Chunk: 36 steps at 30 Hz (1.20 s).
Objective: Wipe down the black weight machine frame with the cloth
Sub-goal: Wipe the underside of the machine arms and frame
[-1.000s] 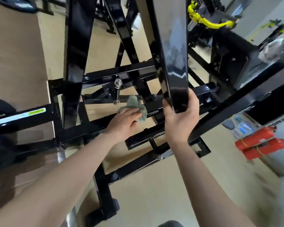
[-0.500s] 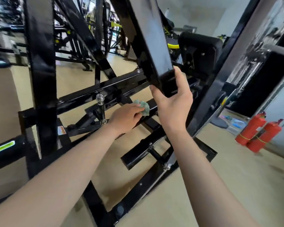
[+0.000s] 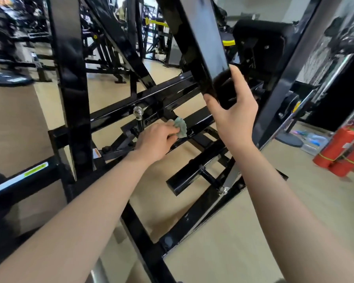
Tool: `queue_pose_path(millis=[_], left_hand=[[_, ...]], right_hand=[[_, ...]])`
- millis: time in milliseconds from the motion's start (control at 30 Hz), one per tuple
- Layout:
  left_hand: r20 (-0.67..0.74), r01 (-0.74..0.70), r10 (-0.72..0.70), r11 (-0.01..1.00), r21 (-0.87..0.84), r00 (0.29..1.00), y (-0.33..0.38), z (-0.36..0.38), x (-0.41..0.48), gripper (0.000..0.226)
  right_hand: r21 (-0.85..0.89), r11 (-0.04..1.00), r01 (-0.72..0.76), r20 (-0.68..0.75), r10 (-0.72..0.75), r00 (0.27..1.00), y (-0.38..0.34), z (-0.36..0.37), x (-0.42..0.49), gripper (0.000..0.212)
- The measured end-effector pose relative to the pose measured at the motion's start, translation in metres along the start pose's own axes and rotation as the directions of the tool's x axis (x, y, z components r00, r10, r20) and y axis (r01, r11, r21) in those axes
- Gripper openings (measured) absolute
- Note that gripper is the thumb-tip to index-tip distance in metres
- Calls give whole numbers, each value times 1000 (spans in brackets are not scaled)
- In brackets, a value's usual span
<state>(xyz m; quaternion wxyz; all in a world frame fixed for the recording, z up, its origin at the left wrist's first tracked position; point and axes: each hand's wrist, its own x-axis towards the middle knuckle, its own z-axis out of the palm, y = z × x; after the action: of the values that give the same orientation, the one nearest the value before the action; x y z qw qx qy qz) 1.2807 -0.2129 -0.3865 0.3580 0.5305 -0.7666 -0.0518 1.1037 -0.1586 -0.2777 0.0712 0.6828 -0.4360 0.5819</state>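
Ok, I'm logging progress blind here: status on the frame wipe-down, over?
Left grip bunched on green cloth, pressed to a lower crossbar. Right grip holding the end of the slanted beam. Chrome knob close by, not touching.

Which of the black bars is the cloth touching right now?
The low cross bar under the left hand, where the green cloth presses; the right hand grips the steep slanted beam instead.

**Both bare arms out, both hands gripping**

The left arm reaches in from the near left. Its left hand point(image 3: 157, 141) is knuckles-up, with the fingers curled round a cloth point(image 3: 181, 127). The right arm runs up on the right. The right hand point(image 3: 233, 117) sits higher, thumb to the left, clasping the end of a frame bar point(image 3: 202, 48).
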Motion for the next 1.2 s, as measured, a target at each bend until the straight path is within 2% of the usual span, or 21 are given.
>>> queue_pose_path(millis=[167, 333, 500, 633, 733, 900, 967, 1000, 1067, 1100, 1133, 1200], left_hand=[[-92, 29, -25, 999, 43, 995, -2, -10, -44, 27], [-61, 81, -74, 991, 107, 995, -25, -26, -77, 31], [-102, 93, -81, 988, 122, 992, -47, -44, -114, 28], [-102, 100, -88, 987, 127, 991, -57, -54, -131, 25], [-108, 89, -72, 983, 161, 992, -66, -65, -145, 21], [-130, 65, -33, 966, 249, 991, -81, -80, -167, 33], [-161, 75, -35, 965, 252, 986, -79, -79, -172, 31], [-186, 101, -58, 968, 229, 981, -76, -78, -172, 29], [-218, 176, -149, 978, 112, 964, -65, -73, -165, 21], [-221, 202, -192, 979, 26, 956, -60, -71, -159, 17], [-211, 219, -228, 973, -66, 950, -56, -68, -152, 13], [-154, 244, -282, 943, -227, 947, -47, -65, -138, 12]], right_hand=[[15, 999, -42, -23, 43, 999, -6, 3, -4, 71], [40, 999, -32, -61, 34, 998, -3, 11, -23, 71], [-64, 998, -2, -6, 1, 1000, 6, 11, -39, 73], [-139, 990, 18, -39, -24, 999, 9, 19, -54, 77], [-165, 986, -25, -58, 16, 998, 2, 34, -69, 83], [-159, 982, -100, -119, 82, 990, -14, 53, -89, 82], [-150, 984, -97, -59, 89, 994, -22, 65, -109, 78], [-142, 986, -84, 25, 89, 996, -25, 71, -120, 73], [-44, 986, -163, 297, 168, 940, -31, 80, -137, 59], [26, 961, -276, 433, 238, 869, -33, 83, -141, 55], [87, 901, -424, 543, 314, 779, -34, 84, -143, 53], [182, 674, -716, 699, 423, 576, -36, 84, -145, 52]])
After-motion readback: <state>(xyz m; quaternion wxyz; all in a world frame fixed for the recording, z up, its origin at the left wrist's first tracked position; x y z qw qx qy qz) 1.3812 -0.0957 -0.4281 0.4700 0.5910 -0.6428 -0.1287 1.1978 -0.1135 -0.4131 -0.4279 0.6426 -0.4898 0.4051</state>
